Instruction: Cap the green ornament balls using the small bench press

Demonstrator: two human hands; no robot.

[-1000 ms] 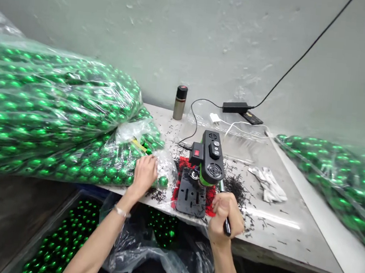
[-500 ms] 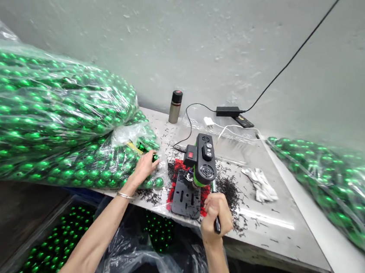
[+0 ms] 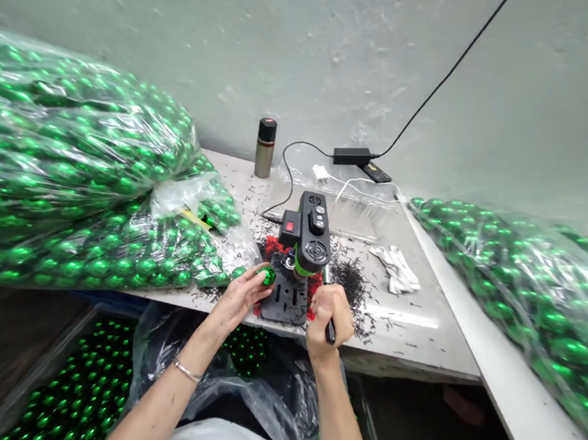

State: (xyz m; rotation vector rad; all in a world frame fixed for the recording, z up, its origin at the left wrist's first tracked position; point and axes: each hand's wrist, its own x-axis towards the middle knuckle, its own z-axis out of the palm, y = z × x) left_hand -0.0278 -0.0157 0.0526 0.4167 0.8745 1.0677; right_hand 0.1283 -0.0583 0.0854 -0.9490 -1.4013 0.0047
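Note:
Between the fingertips of my left hand (image 3: 239, 297) is a shiny green ball (image 3: 267, 276), held over the left side of a black slotted base plate (image 3: 285, 300). My right hand (image 3: 331, 316) is wrapped round the black-ended lever handle (image 3: 331, 332) of a small bench press (image 3: 316, 233). The press has a black top with round vents and a switch box with a red switch (image 3: 290, 226). Red material (image 3: 273, 247) shows beneath its base. Left of the press, a clear plastic bag (image 3: 88, 226) full of green balls lies with its mouth towards it.
Small black bits (image 3: 347, 285) are strewn over the white table (image 3: 391, 339). Behind the press are a flask (image 3: 265, 148), a power adapter (image 3: 352, 156) and a white charger (image 3: 320, 174). White gloves (image 3: 397, 269) lie to the right, before another bag of balls (image 3: 517, 292). Below, a bin (image 3: 82, 380) holds green balls.
My left hand has moved right from the bag's mouth to the press plate, now with a green ball in its fingers. My right hand stays on the lever. The view has shifted slightly.

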